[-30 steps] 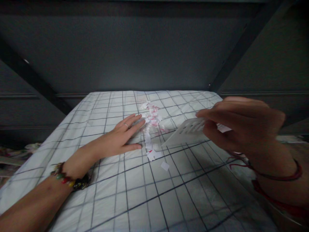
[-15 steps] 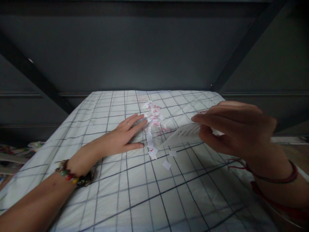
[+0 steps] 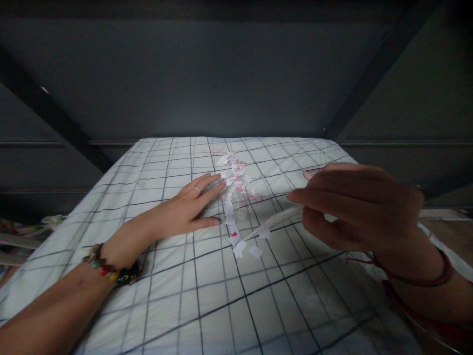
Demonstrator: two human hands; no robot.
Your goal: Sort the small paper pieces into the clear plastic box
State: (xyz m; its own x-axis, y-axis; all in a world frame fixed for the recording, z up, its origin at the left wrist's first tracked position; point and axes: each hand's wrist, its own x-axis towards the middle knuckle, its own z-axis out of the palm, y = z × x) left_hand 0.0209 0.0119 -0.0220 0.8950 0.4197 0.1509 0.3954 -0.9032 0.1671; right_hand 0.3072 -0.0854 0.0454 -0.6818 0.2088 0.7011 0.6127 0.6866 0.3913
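Flat on the cloth with spread fingers lies my left hand [image 3: 195, 204], its fingertips at the edge of a strip of small paper scraps [image 3: 236, 182], white with pink-red marks. My right hand [image 3: 351, 204] is raised on the right, thumb and fingers pinching a thin, flat white piece [image 3: 279, 218]. It looks card-like, seen nearly edge-on and blurred, so its exact kind is unclear. Its far end points down to the left, at the near end of the strip, close to a loose scrap [image 3: 239, 249]. Two more scraps lie near it, one of them a white square [image 3: 255, 252].
A checked white cloth [image 3: 177, 296] covers the surface. Partly hidden behind my right hand lies a pink-edged object [image 3: 307, 173], resembling a phone. A dark panel [image 3: 221, 74] rises at the far edge. Blurred clutter [image 3: 53, 222] shows at lower left.
My right hand has lowered slightly and turned the white piece from showing its striped face to nearly edge-on. A scrap at the strip's near end has shifted toward me. My left hand stays put.
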